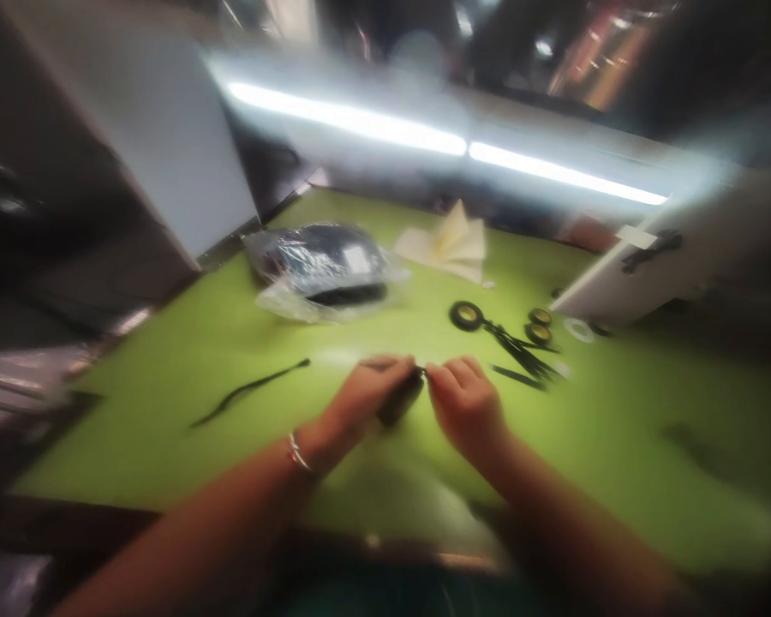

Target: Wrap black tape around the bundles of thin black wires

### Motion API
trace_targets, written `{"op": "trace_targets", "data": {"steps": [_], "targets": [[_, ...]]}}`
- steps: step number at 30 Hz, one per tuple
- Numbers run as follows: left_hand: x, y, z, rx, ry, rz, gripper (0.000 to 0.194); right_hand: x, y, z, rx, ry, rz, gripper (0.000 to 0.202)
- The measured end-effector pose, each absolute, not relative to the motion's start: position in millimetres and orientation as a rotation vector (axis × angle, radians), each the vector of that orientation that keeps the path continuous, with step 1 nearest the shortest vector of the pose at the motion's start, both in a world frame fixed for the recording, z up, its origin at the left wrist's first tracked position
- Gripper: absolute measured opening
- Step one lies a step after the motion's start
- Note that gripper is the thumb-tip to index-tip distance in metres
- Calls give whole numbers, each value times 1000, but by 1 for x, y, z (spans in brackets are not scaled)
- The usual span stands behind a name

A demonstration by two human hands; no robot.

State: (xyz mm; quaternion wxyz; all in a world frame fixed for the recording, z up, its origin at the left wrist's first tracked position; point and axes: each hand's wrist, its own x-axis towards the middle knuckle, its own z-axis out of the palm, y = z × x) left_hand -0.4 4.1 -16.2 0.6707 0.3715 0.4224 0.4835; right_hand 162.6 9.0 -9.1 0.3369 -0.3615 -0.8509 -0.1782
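Note:
Above the green tabletop, my left hand is closed around a small dark piece, whose kind is too blurred to make out. A bracelet circles the left wrist. My right hand pinches the upper end of the same dark piece with thumb and finger, and its other fingers are curled in. To the left of my hands lies a thin black strap. Just beyond the right hand, a bundle of black strips lies on the table.
A clear plastic bag with dark contents lies at the back left. Behind my hands sits an opened paper. Black-and-yellow tape rolls and a white ring lie to the right. Grey panels border the table, under a bright tube light.

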Motion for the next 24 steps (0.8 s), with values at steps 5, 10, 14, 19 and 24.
{"op": "trace_targets", "data": {"steps": [5,10,14,19,24], "targets": [[-1,5,-23,810,972,1084,33,163,10,-12,-924,-2194,-431,11],[-4,6,-21,999,949,1099,25,166,14,-8,-951,-2167,-75,5],[-5,8,-17,1294,1075,1226,21,168,14,-3,-960,-2291,79,9],[-4,9,-13,1396,1050,1265,17,169,15,-2,-973,-2197,143,7],[-4,7,-7,1190,1039,1125,28,169,14,1,-995,-2062,238,7]]}}
